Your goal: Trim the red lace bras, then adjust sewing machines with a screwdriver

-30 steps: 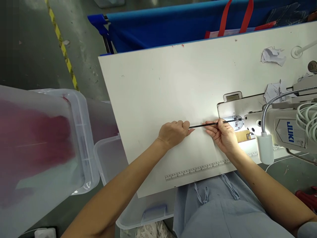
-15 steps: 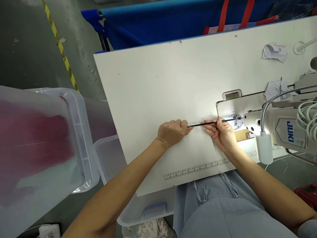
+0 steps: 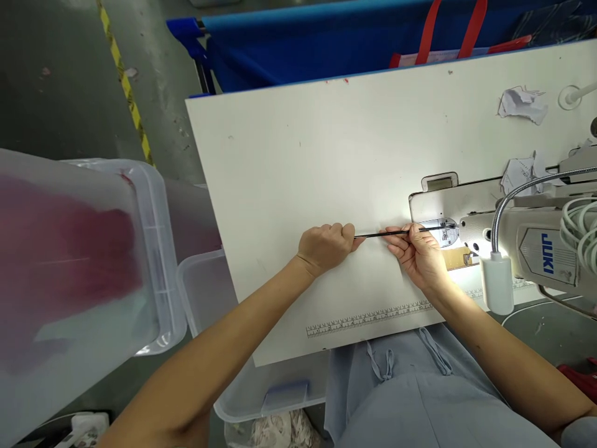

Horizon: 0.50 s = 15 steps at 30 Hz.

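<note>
A thin black cord (image 3: 379, 234) is stretched flat across the white table (image 3: 298, 162), running to the needle plate (image 3: 441, 229) of a white sewing machine (image 3: 536, 242). My left hand (image 3: 326, 246) is a closed fist gripping the cord's left end. My right hand (image 3: 417, 252) pinches the cord between thumb and fingers just left of the presser foot. Both hands rest on the tabletop, about a hand's width apart.
A gooseneck lamp (image 3: 497, 289) lights the needle area. Crumpled paper scraps (image 3: 522, 102) lie at the back right. A printed ruler (image 3: 368, 318) runs along the near table edge. Clear plastic bins (image 3: 153, 249) with red fabric stand at left; a blue cart (image 3: 303, 43) is behind the table.
Hands and cord stay in the same place on the table. Only the camera view has shifted slightly.
</note>
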Available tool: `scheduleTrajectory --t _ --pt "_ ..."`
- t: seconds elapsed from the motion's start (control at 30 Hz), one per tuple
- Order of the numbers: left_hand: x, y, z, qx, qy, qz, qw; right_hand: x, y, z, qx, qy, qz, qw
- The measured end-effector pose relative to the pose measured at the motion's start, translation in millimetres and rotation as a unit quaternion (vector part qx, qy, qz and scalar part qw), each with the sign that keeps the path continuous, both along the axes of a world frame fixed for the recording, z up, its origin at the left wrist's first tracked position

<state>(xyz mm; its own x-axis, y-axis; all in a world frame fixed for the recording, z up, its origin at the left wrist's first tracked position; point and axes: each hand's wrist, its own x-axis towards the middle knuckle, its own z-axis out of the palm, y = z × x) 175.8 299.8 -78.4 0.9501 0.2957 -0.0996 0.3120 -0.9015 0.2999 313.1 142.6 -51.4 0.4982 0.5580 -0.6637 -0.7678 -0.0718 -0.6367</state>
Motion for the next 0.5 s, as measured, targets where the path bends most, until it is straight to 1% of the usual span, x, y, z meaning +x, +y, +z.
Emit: scheduleTrajectory --t 0.3,0.5 --pt "10.1 5.2 12.6 -0.037 0.123 -0.005 0.992 -0.1 3.2 1.7 -0.009 0.003 -0.007 1.000" --pt "12.6 6.2 17.3 -0.059 0.162 -0.004 0.985 -0.7 2.0 1.2 -0.018 -0.008 0.004 1.000"
